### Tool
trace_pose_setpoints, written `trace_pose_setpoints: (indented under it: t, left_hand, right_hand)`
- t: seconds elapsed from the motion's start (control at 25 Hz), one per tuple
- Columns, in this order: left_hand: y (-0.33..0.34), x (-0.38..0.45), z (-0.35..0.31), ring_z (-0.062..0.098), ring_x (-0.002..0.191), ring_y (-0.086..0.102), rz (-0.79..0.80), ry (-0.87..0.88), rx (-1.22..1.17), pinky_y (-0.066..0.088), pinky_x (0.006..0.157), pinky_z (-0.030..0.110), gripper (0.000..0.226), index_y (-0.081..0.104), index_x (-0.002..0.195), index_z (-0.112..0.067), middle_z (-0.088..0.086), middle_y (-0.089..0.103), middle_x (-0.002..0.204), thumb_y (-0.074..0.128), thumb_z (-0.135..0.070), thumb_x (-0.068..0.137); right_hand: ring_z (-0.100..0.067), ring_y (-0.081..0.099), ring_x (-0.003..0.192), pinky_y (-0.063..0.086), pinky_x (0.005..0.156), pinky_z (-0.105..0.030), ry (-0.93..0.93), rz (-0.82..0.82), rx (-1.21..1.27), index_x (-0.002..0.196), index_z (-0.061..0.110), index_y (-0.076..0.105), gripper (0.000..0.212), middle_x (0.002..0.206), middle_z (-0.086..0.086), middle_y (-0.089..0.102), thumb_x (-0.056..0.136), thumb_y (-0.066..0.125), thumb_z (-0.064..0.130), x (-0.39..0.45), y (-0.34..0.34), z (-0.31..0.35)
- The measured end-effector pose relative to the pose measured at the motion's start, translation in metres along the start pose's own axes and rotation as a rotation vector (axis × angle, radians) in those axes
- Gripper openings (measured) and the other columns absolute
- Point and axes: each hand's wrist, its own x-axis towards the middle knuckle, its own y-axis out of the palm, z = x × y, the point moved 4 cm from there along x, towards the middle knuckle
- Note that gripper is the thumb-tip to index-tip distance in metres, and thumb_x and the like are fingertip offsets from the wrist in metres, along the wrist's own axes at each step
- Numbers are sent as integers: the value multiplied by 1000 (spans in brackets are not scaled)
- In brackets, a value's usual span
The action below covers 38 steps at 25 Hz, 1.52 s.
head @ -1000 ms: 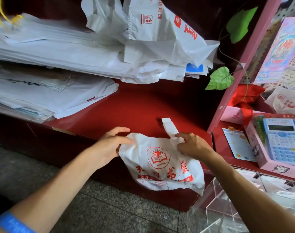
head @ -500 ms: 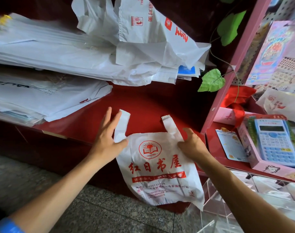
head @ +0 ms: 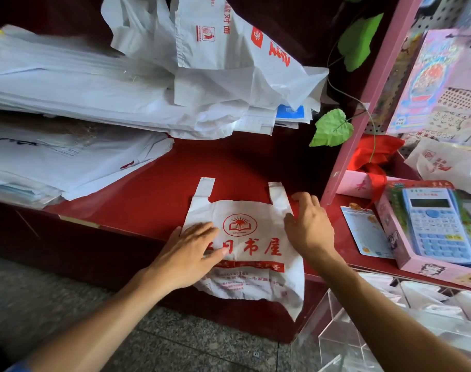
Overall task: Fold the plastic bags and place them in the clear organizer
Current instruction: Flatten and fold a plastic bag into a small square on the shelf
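A white plastic bag (head: 252, 237) with a red book logo and red characters lies spread flat on the red shelf (head: 153, 194), its two handles pointing away and its bottom hanging over the front edge. My left hand (head: 191, 251) presses flat on the bag's left half with straight fingers. My right hand (head: 308, 226) rests on the bag's right edge just below the right handle, fingers relaxed. The clear organizer (head: 363, 331) stands at the lower right, with white bags lying inside.
Stacks of white plastic bags (head: 76, 98) fill the shelf's back and left. A pink post (head: 358, 103) bounds the shelf on the right. Beyond it a boxed blue calculator (head: 435, 224), a card and green leaves (head: 332, 128). Grey stone floor lies below.
The crumpled bag has been unfolded and laid flat. My left hand moved from the left handle onto the bag's face; my right hand shifted along the right edge.
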Motion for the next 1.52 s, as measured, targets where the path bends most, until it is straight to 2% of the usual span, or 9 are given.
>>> trace_pose_setpoints:
  t: [0.08,0.16,0.32,0.44,0.68,0.92,1.16,1.36,1.52]
  left_hand:
    - [2,4,7,6,150,-4,62,-28,11,0,121,46,78,10,157,-29,-16,-1,163,18,-70,92]
    - [4,13,14,5,148,-14,79,-58,40,-7,120,46,75,-1,158,-29,-13,-14,163,15,-67,95]
    - [-3,30,13,28,149,21,-155,-74,194,17,117,51,55,30,153,-21,4,21,161,37,-41,102]
    - [-8,28,-15,28,116,58,-306,92,126,47,92,42,40,61,124,-18,1,59,128,47,-39,94]
    - [26,31,-19,9,150,-16,41,-10,48,-9,120,46,61,4,158,-27,-9,-13,164,15,-52,104]
    - [28,31,-10,7,148,-19,29,10,100,-9,120,39,106,-7,157,-31,-13,-18,161,-18,-86,68]
    - [23,15,19,6,146,-23,58,94,176,-14,119,30,95,-21,149,-35,-16,-27,155,21,-85,80]
    - [3,-5,41,-3,138,33,-234,198,-123,28,119,27,69,48,143,-27,-12,39,150,76,-11,82]
    - [-13,-19,62,-4,106,64,-364,68,-333,52,94,23,38,76,107,-30,-25,67,109,73,-1,83]
  right_hand:
    - [-27,55,90,45,73,-39,-279,-135,-92,110,14,58,26,107,-6,58,85,57,19,-8,-8,17]
    - [-17,61,78,49,66,-33,-435,103,81,95,18,64,16,92,3,65,84,56,27,-13,-4,24]
    - [-10,62,94,50,83,-31,-571,586,45,105,25,71,33,104,13,65,88,53,46,-27,17,15]
    - [-20,44,134,37,110,-42,-468,519,-190,137,28,54,67,147,7,46,84,24,56,-18,22,-5]
    - [-26,7,152,-1,122,-39,-471,307,-339,154,14,26,52,164,-8,16,103,32,24,-27,23,19]
    - [-16,-14,151,-13,121,-37,-374,565,-234,158,23,-1,85,165,4,-7,86,-6,68,-44,53,23]
    - [-15,-20,149,-12,121,-39,-200,563,-297,157,25,-10,103,164,3,-17,71,-4,83,-28,31,-20]
    - [-26,-4,152,7,121,-54,-395,571,-500,157,29,-5,124,165,-2,-8,60,21,101,-52,19,-10]
    - [-21,49,119,43,97,-43,-557,337,-240,132,30,57,56,132,7,53,88,49,64,-47,4,1]
